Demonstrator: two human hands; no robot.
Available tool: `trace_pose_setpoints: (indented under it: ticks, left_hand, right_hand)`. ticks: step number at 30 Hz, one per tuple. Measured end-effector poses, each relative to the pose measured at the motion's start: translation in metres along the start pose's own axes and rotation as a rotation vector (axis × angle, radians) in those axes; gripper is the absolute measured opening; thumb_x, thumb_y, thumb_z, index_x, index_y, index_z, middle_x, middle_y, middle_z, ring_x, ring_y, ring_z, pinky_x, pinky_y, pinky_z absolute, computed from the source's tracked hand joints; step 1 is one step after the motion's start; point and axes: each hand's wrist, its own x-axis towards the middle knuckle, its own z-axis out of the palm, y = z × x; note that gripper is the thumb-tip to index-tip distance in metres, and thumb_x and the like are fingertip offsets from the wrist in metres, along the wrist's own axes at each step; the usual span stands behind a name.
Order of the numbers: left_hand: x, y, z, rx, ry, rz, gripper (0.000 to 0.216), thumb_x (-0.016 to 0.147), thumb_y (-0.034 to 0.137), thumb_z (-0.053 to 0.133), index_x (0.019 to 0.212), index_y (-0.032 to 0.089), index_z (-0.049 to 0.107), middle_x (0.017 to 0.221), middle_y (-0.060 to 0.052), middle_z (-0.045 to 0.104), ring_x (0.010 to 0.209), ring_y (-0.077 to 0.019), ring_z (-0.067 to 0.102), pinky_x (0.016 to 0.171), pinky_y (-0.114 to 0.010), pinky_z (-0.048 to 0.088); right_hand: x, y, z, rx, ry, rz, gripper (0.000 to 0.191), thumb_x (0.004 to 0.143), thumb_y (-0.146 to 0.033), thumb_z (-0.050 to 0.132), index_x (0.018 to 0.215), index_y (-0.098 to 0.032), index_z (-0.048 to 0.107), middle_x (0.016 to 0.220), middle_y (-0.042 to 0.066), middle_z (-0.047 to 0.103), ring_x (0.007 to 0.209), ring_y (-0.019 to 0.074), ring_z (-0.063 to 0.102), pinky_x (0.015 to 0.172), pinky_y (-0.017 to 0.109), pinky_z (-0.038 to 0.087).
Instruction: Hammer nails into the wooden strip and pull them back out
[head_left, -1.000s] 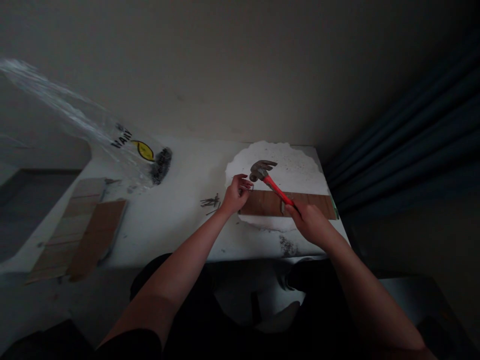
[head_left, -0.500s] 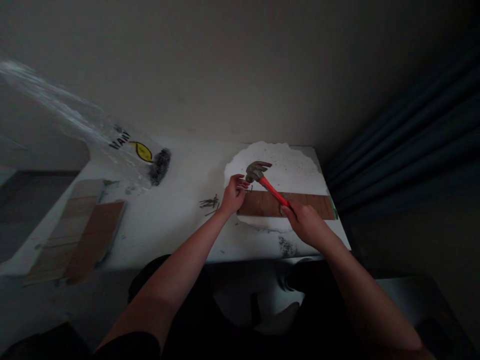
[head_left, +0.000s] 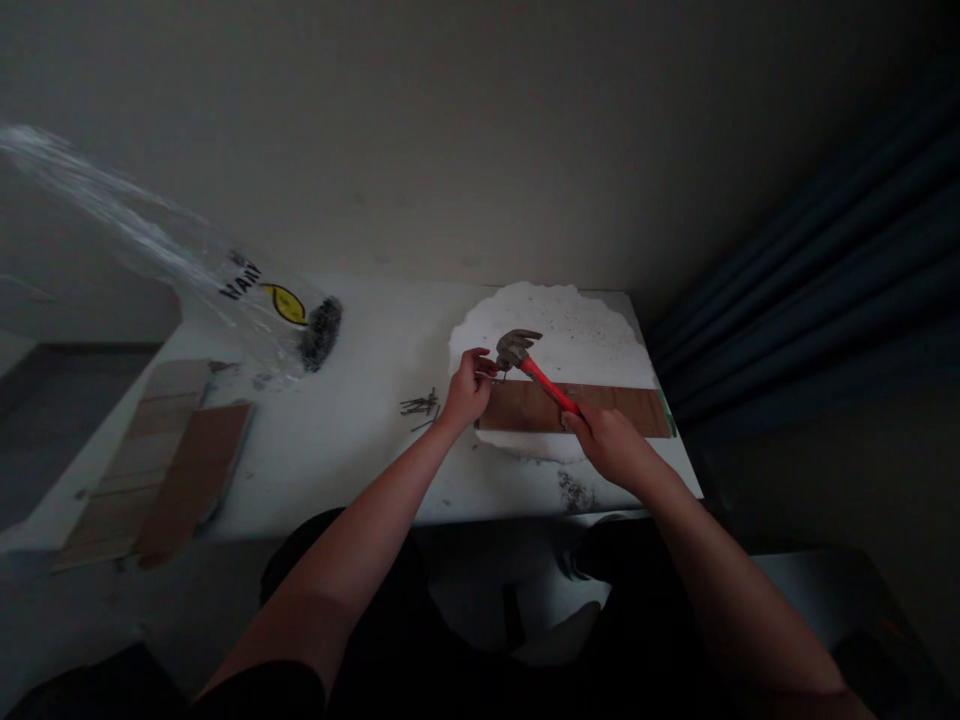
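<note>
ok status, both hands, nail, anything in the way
Right grip closed on hammer. Left grip at nail, hold unclear. Nail at left end of brown board, hammer head close. Left fingers near head, possibly in the way.

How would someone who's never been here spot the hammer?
Find the white table; toward its right end lies a brown board. There, the right hand holds the hammer, set apart by its red handle and grey claw head.

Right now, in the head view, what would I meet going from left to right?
Pale board, brown board, loose nails, left hand, hammer, right hand, dark curtain.
</note>
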Motion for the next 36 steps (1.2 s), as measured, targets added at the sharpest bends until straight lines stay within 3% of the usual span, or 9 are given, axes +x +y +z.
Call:
trace_pose_setpoints:
  ticks: [5, 10, 16, 26, 36]
  left_hand:
    - [-0.001, 0.005, -0.002, 0.011, -0.025, 0.008, 0.044, 0.078, 0.009, 0.054, 0.119, 0.021, 0.044, 0.096, -0.004, 0.065, 0.082, -0.0143, 0.065, 0.075, -0.029, 0.052]
    - [-0.001, 0.011, -0.004, 0.047, -0.073, 0.019, 0.03, 0.076, 0.013, 0.06, 0.104, 0.02, 0.053, 0.099, -0.005, 0.066, 0.084, -0.015, 0.064, 0.073, -0.028, 0.052]
    - [0.001, 0.008, -0.003, 0.024, 0.01, -0.009, 0.042, 0.071, 0.002, 0.05, 0.11, 0.019, 0.051, 0.1, -0.005, 0.061, 0.087, -0.014, 0.064, 0.068, -0.025, 0.051]
    - [0.001, 0.006, -0.002, 0.041, 0.008, -0.023, 0.041, 0.072, 0.001, 0.049, 0.107, 0.02, 0.05, 0.094, -0.004, 0.062, 0.086, -0.0155, 0.064, 0.072, -0.028, 0.052]
    - [0.0, 0.002, -0.003, 0.039, -0.009, -0.043, 0.044, 0.071, 0.001, 0.049, 0.11, 0.021, 0.05, 0.092, -0.003, 0.063, 0.078, -0.0141, 0.063, 0.066, -0.026, 0.05]
  right_hand:
    - [-0.003, -0.003, -0.003, 0.024, 0.007, -0.035, 0.038, 0.103, -0.039, 0.032, 0.102, -0.018, 0.063, 0.087, 0.01, 0.073, 0.076, 0.0219, 0.066, 0.066, 0.032, 0.038]
    - [-0.003, 0.0, -0.005, -0.015, 0.017, -0.017, 0.038, 0.103, -0.04, 0.033, 0.104, -0.017, 0.064, 0.088, 0.011, 0.073, 0.077, 0.023, 0.067, 0.066, 0.032, 0.039]
    - [0.0, 0.002, 0.0, -0.004, -0.016, -0.004, 0.038, 0.103, -0.038, 0.032, 0.104, -0.017, 0.064, 0.092, 0.012, 0.073, 0.081, 0.0238, 0.067, 0.069, 0.032, 0.04]
    - [-0.003, -0.004, 0.001, -0.002, -0.028, -0.006, 0.038, 0.103, -0.038, 0.032, 0.101, -0.016, 0.064, 0.089, 0.012, 0.073, 0.078, 0.023, 0.067, 0.067, 0.032, 0.038]
    - [-0.007, -0.003, -0.002, -0.023, -0.01, 0.01, 0.038, 0.103, -0.04, 0.032, 0.104, -0.017, 0.062, 0.087, 0.011, 0.073, 0.077, 0.0232, 0.067, 0.066, 0.031, 0.038]
